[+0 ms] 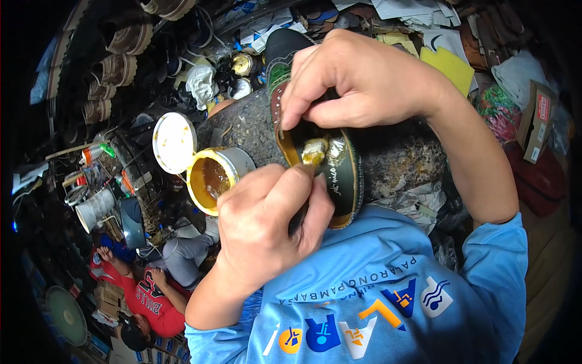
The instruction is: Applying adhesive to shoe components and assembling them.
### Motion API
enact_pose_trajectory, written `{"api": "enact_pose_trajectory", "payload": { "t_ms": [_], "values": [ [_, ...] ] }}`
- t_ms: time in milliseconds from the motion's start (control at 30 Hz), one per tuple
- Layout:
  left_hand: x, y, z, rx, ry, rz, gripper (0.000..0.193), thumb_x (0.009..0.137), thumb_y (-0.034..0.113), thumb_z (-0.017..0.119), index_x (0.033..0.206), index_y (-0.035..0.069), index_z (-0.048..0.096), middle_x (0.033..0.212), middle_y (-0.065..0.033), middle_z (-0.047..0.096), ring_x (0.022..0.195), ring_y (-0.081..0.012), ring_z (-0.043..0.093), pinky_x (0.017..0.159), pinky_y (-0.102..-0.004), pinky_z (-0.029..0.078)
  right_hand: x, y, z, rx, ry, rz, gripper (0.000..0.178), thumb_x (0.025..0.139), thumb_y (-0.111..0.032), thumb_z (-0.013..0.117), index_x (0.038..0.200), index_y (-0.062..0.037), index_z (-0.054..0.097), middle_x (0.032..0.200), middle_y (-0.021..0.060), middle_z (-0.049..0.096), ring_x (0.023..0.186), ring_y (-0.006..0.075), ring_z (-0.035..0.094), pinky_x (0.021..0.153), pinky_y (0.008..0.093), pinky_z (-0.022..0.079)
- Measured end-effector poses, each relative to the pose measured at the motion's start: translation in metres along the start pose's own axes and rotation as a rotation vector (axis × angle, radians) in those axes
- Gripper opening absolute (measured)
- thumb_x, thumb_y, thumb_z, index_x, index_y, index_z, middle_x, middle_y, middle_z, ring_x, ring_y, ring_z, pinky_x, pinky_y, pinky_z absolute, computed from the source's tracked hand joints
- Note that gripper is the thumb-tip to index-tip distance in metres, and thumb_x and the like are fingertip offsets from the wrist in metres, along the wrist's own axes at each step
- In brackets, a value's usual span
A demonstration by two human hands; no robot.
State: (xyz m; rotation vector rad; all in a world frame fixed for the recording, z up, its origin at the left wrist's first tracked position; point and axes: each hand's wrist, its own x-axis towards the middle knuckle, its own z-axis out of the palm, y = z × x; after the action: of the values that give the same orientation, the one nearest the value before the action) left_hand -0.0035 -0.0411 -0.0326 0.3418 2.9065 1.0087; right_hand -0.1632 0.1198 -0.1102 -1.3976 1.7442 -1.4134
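A dark shoe (348, 164) with green and brown parts on its upper lies lengthwise before me, its heel end close to my blue shirt. My right hand (357, 82) reaches over it, thumb and fingers closed on the edge of its opening. In my left hand (270, 212) is a brush (314, 150), whose bristles are coated with yellowish glue and touch the shoe's inside. Wet, shiny glue shows on the dark lining beside the bristles. Left of the shoe, a tub (237, 162) of amber glue stands uncovered, its white lid (174, 142) tipped back against the rim.
A rough, dark work block (397, 155) lies under the shoe. Small cans (242, 64) and scraps crowd the far side. Brown shoes (115, 70) line the left. A co-worker in a red shirt (154, 297) is at lower left. A cardboard box (536, 121) stands at right.
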Motion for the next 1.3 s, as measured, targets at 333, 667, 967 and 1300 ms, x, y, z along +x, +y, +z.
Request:
{"api": "enact_pose_trajectory", "payload": {
  "t_ms": [333, 667, 967, 1300],
  "values": [
    [-0.001, 0.004, 0.011, 0.027, 0.012, 0.052, 0.014, 0.077, -0.003, 0.076, 0.078, 0.002, 0.063, 0.058, -0.0091, 0.052, 0.048, -0.0251, 0.055, 0.046, -0.0363, 0.043, -0.005, 0.003, 0.011, -0.011, 0.102, -0.006, 0.03, 0.072, -0.006, 0.062, 0.096, -0.004, 0.081, 0.085, 0.0151, 0.077, 0.076, 0.027, 0.074, 0.074, 0.0361, 0.059],
    [-0.004, 0.012, 0.003, -0.074, -0.032, -0.076, 0.005, 0.083, -0.007, 0.07, 0.08, -0.002, 0.069, 0.063, -0.0116, 0.063, 0.05, -0.0222, 0.062, 0.05, -0.0312, 0.048, -0.009, -0.002, 0.012, 0.007, 0.094, 0.04, 0.022, 0.076, -0.001, 0.065, 0.093, -0.0026, 0.079, 0.09, 0.0109, 0.077, 0.089, 0.0258, 0.072, 0.083, 0.0367, 0.057],
    [0.002, 0.003, 0.013, -0.137, 0.057, -0.066, 0.005, 0.085, -0.001, 0.072, 0.082, -0.002, 0.068, 0.065, -0.0128, 0.062, 0.052, -0.0245, 0.062, 0.05, -0.0333, 0.047, -0.01, 0.007, 0.011, -0.036, 0.133, -0.02, 0.026, 0.075, -0.01, 0.062, 0.093, -0.0038, 0.08, 0.08, 0.0099, 0.076, 0.067, 0.0171, 0.068, 0.063, 0.03, 0.051],
    [0.006, 0.0, 0.001, -0.194, -0.04, -0.109, 0.003, 0.083, -0.003, 0.07, 0.081, -0.004, 0.068, 0.062, -0.0109, 0.061, 0.051, -0.0215, 0.061, 0.051, -0.0314, 0.046, -0.012, -0.002, 0.006, 0.042, 0.049, 0.105, 0.024, 0.073, 0.001, 0.065, 0.093, -0.0016, 0.079, 0.094, 0.0122, 0.078, 0.094, 0.0265, 0.072, 0.089, 0.038, 0.054]
  ]
}}
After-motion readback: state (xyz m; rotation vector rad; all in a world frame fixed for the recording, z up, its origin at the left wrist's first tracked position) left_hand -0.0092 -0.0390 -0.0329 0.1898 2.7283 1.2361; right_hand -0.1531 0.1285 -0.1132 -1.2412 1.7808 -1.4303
